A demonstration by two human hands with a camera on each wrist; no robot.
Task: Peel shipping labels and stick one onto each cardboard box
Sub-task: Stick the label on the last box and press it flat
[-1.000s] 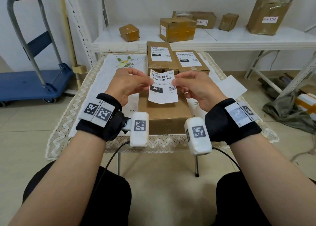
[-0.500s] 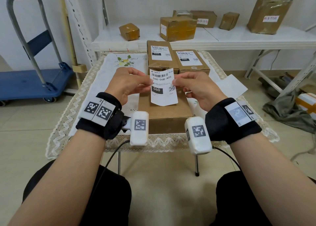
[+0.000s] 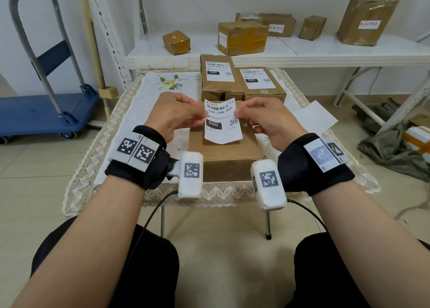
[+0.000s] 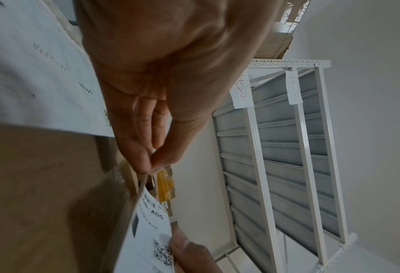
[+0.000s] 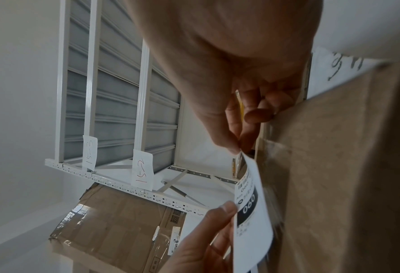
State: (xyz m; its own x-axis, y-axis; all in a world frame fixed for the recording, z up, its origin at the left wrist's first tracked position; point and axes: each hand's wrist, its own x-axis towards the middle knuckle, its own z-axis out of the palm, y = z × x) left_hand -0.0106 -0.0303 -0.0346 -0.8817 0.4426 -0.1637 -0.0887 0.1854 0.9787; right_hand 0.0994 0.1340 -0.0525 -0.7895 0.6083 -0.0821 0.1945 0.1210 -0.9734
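Observation:
A white shipping label [image 3: 222, 122] printed "060" hangs in the air between both hands, over a plain brown cardboard box [image 3: 223, 152] at the table's near edge. My left hand [image 3: 202, 114] pinches the label's left edge; in the left wrist view the thumb and forefinger of that left hand [image 4: 150, 167] meet on the label [image 4: 148, 229]. My right hand [image 3: 237, 112] pinches the right edge, seen in the right wrist view as my right hand [image 5: 237, 149] on the label [image 5: 250, 212]. Two labelled boxes [image 3: 218, 77] [image 3: 259, 84] stand behind.
A lace cloth [image 3: 104, 142] covers the small table. A loose white sheet [image 3: 314, 119] lies at its right side. Several taped parcels [image 3: 242, 37] sit on the white shelf [image 3: 302, 53] behind. A blue trolley [image 3: 44, 112] stands left, a grey bundle [image 3: 393, 149] right.
The label, still pinched by both hands, has shifted slightly toward the far side of the plain box and hangs a little straighter. The hands have barely moved.

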